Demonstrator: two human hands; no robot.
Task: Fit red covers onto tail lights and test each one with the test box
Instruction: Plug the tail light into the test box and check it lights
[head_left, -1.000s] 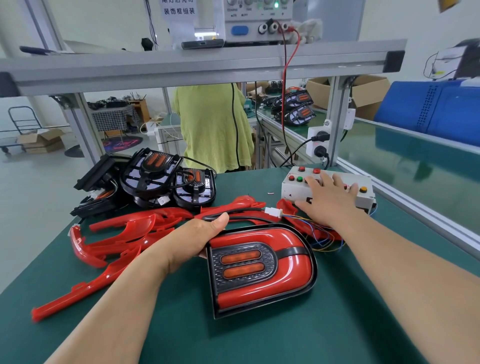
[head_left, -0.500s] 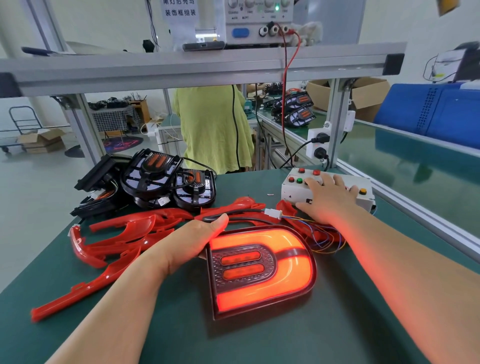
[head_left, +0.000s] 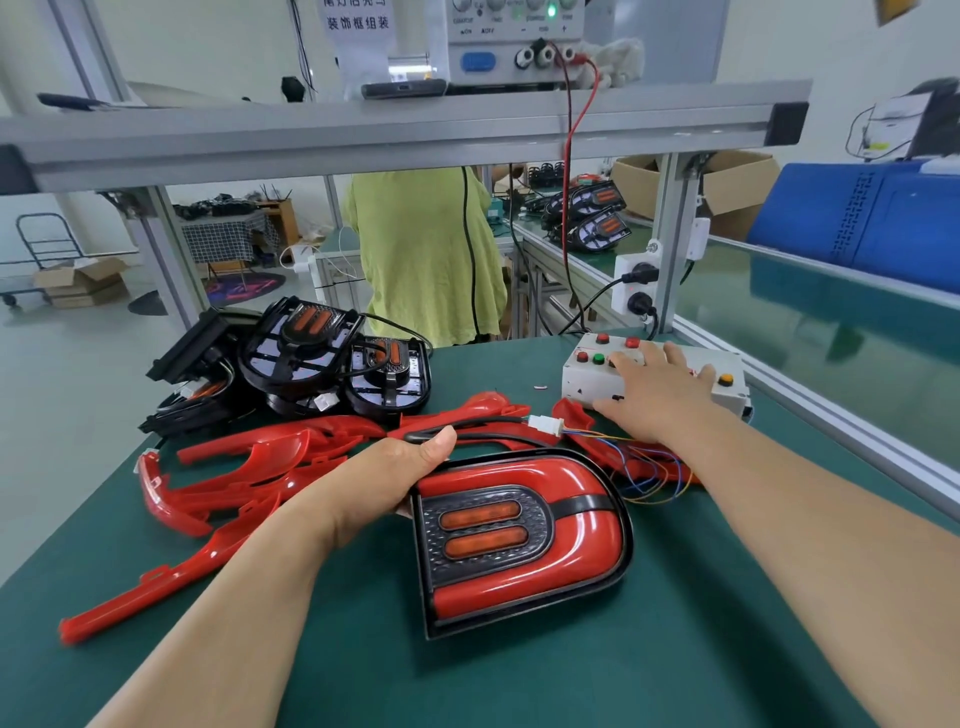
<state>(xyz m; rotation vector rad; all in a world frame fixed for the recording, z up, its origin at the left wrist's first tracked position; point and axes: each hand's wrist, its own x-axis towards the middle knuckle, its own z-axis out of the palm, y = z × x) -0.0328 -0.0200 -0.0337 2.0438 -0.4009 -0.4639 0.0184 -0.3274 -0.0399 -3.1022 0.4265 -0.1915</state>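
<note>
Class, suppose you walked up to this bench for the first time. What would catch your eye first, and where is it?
The glossy red tail light lies in the middle of the green bench, its left edge gripped by the left hand. To its left sprawls a heap of loose red covers. At the back right, the right hand rests flat on the white test box.

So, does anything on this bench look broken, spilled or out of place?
Nothing looks broken or spilled. The loose red covers lie in a jumbled heap left of the tail light, and the uncovered lights are piled unevenly behind them: untidy, though none shows damage.
</note>
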